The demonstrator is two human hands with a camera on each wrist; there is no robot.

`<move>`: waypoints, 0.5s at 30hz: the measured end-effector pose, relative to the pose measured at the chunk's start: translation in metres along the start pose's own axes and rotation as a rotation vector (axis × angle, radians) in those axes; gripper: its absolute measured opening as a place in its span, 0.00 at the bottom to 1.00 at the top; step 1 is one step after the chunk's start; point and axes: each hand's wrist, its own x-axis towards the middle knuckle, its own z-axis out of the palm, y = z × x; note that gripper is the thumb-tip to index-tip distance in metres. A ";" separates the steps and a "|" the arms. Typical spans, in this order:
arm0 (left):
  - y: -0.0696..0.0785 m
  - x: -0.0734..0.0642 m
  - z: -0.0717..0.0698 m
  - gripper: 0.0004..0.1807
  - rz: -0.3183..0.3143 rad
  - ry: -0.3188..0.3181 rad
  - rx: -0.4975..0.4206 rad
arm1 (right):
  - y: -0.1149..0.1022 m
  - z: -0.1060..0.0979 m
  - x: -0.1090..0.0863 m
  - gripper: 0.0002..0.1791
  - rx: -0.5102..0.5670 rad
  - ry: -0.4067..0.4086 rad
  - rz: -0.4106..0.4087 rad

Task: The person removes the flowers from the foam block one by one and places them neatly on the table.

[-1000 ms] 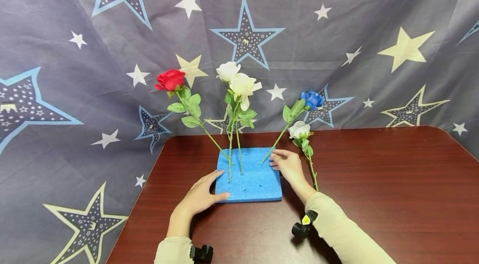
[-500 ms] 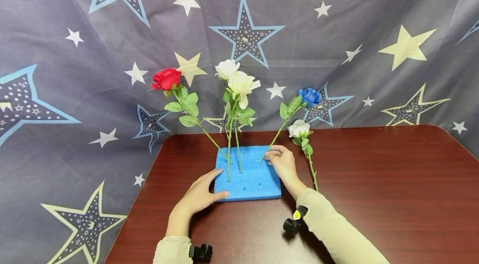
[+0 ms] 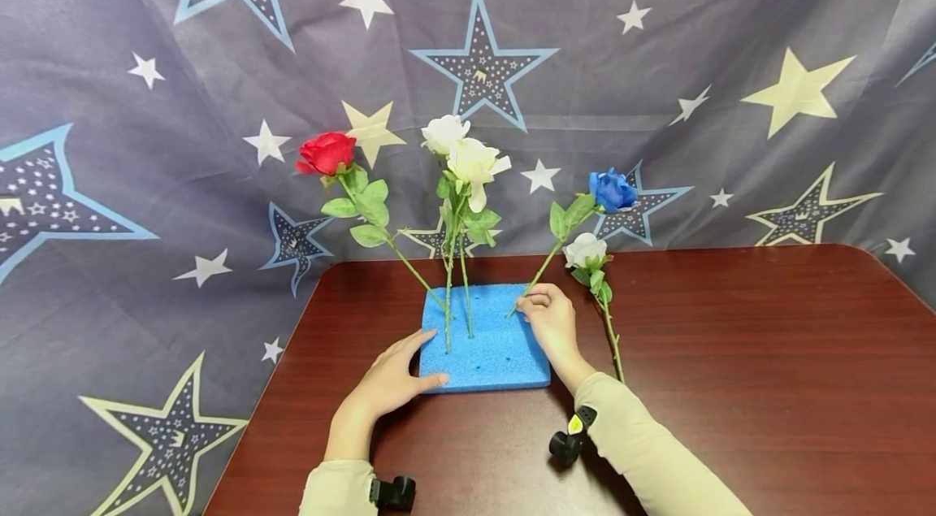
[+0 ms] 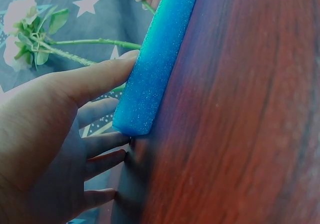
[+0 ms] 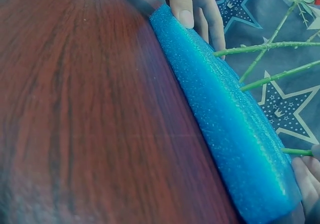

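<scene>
A blue foam block [image 3: 497, 349] lies on the table, with several artificial roses standing in it. My left hand [image 3: 391, 378] rests at its left side, thumb and index finger on top, the other fingers straight along the side. My right hand [image 3: 553, 325] pinches the lower stem of a blue rose [image 3: 613, 191] near the block's back right; the rose leans right. A red rose [image 3: 327, 153] tilts left out of the foam. A white rose [image 3: 444, 134] and a cream rose [image 3: 477, 164] rise between them.
Another white rose [image 3: 585, 251] lies on the dark red wooden table [image 3: 746, 337], right of my right hand, its stem running toward the forearm. Small holes show in the foam's front part. A grey star-patterned cloth [image 3: 585, 36] hangs behind the table.
My right hand has moved slightly left and onto the blue rose's stem. The blue bloom shifted left, then back right. My left hand has stayed on the foam block.
</scene>
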 end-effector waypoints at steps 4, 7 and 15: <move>0.001 0.000 0.000 0.43 -0.001 -0.002 -0.003 | 0.000 0.000 0.000 0.07 0.012 0.010 0.000; 0.002 0.000 -0.001 0.43 -0.008 -0.005 -0.002 | -0.001 0.000 -0.001 0.06 0.020 0.015 0.014; 0.000 0.000 0.000 0.43 -0.006 -0.007 -0.004 | 0.001 0.000 0.000 0.06 0.050 0.019 0.018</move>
